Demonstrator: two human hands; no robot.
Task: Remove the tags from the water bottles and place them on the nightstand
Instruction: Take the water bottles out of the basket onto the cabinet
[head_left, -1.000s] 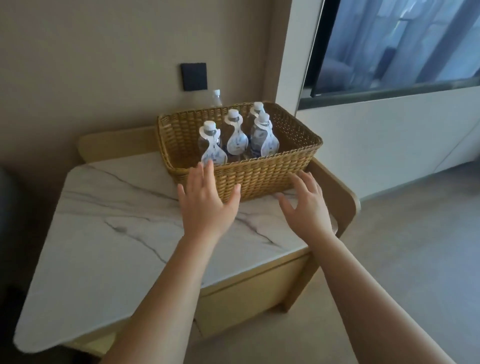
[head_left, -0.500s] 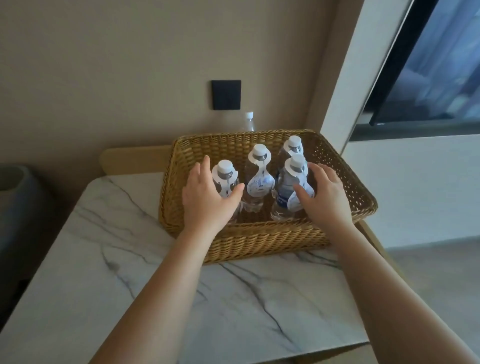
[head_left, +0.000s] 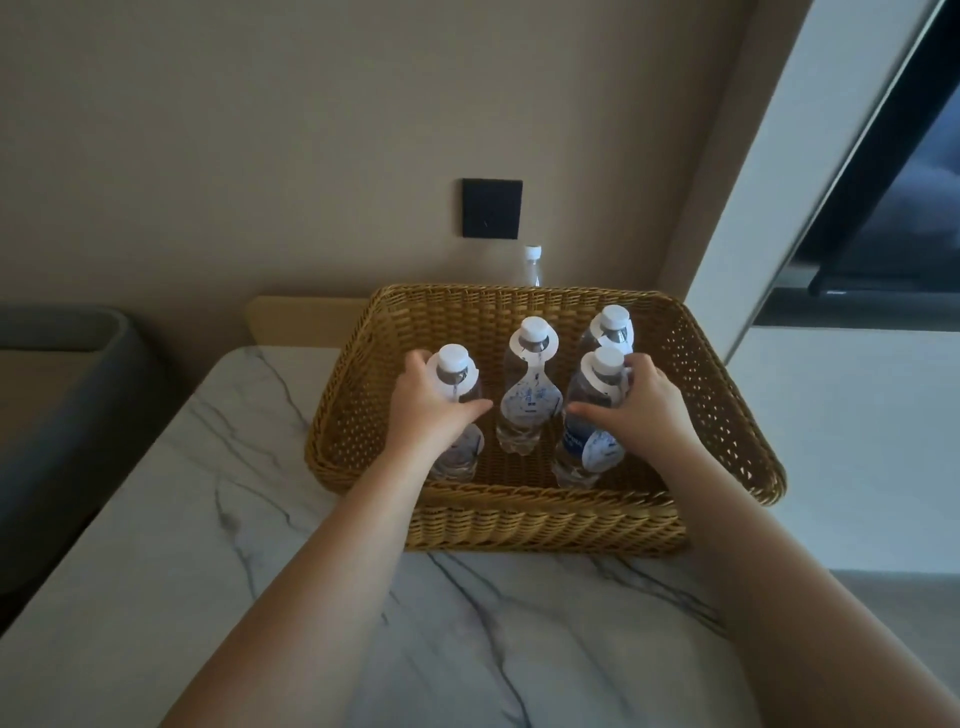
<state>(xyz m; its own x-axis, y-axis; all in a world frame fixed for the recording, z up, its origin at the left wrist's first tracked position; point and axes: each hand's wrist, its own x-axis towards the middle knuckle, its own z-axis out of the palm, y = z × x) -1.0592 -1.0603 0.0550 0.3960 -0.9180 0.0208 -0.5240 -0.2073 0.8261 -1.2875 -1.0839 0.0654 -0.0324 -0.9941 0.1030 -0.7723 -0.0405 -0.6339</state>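
Note:
A wicker basket stands on the marble-topped nightstand and holds several clear water bottles with white caps and white paper tags hung on their necks. My left hand wraps around the front left bottle below its tag. My right hand wraps around the front right bottle. The middle bottle stands free between my hands, its tag hanging down the front. A back right bottle stands behind my right hand.
Another bottle stands behind the basket against the beige wall, under a black wall switch. A grey upholstered piece lies to the left. A dark window is at the right.
Both hands went from in front of the basket into it and closed around the two front bottles. The camera came nearer and tilted down.

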